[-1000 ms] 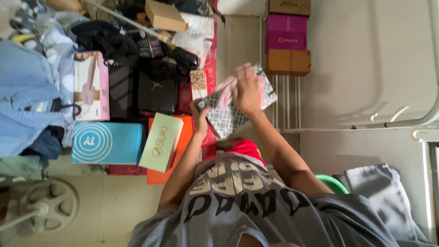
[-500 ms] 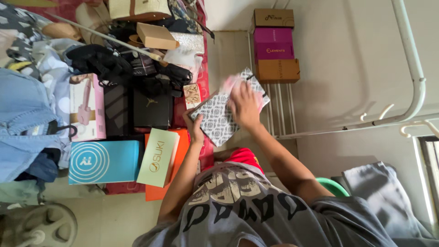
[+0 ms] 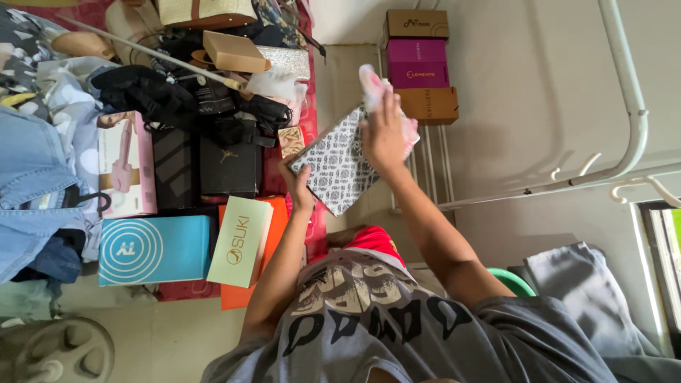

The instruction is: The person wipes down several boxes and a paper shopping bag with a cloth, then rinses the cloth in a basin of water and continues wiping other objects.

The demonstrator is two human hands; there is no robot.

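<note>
- Nearest the camera is the person's grey printed shirt [image 3: 369,305]; both forearms run up from it toward the pile of boxes.
- The left hand [image 3: 299,186] is closed around the lower left edge of the patterned black-and-white box [image 3: 339,167], thumb on its face, holding it tilted in the air above the red cloth [image 3: 316,220].
- Change since the two earlier pictures: the right hand [image 3: 384,131] lay flat on the box's face over a pink cloth; it has now slid up to the box's far end, and the pink-and-white cloth [image 3: 374,81] sticks out above the fingers. Judged from that, the wiping stroke has reached the top edge of the box.
- The right grip is closed on that cloth, palm pressed toward the box, wrist bent, elbow out to the right.
- The box itself has hardly moved; it stays between the two hands, apart from the stack.
- Just left, a pale green box [image 3: 240,241] leans across an orange box [image 3: 278,213], beside a teal box [image 3: 152,250].
- Further off stand a black box [image 3: 228,169] and a pink box [image 3: 124,164].
- Farthest, a magenta box [image 3: 418,64] sits between two brown ones by the white metal rack [image 3: 624,92].
</note>
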